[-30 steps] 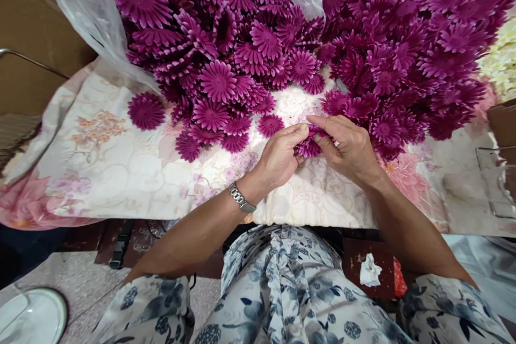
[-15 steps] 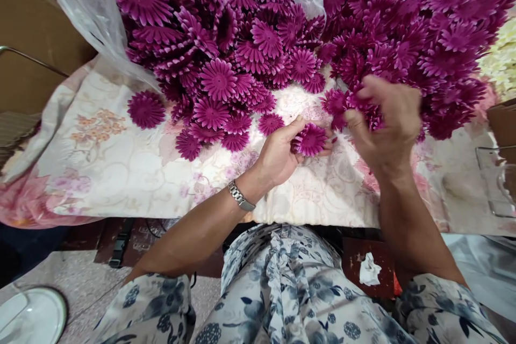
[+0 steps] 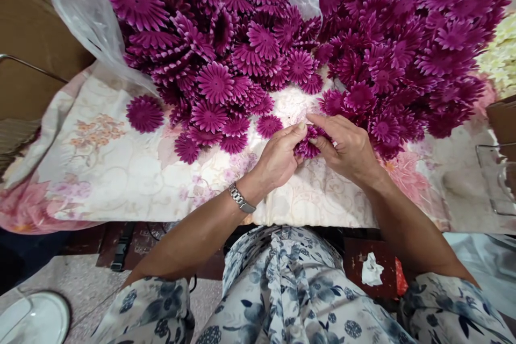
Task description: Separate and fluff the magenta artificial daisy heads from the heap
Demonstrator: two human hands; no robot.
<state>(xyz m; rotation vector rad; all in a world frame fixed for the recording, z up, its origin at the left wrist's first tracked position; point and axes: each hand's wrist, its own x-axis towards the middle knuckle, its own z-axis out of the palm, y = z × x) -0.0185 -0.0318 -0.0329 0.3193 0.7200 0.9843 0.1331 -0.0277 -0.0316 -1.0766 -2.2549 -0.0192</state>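
My left hand (image 3: 280,155) is closed around a purple artificial flower (image 3: 308,146), low over the tablecloth near the middle. The fingers of my right hand (image 3: 342,145) meet the same flower from the right, thumb and forefinger bent at its petals. Both hands partly cover this flower, so how its layers sit together is hidden. Just beyond my left hand lies a loose purple flower head (image 3: 269,126). A heap of flat purple flower heads (image 3: 215,81) spreads out of a clear plastic bag (image 3: 91,27). Fuller purple flowers (image 3: 403,54) are piled at the right.
A floral tablecloth (image 3: 133,183) covers the table. One flower head (image 3: 144,113) lies apart at the left. Cardboard boxes (image 3: 36,27) stand at the left edge and at the right. Cream flowers (image 3: 500,59) show at the far right. Crumpled white paper (image 3: 371,270) lies below the table edge.
My right hand has come left and down from the right-hand pile to the flower in my left hand. My left hand has stayed nearly in place.
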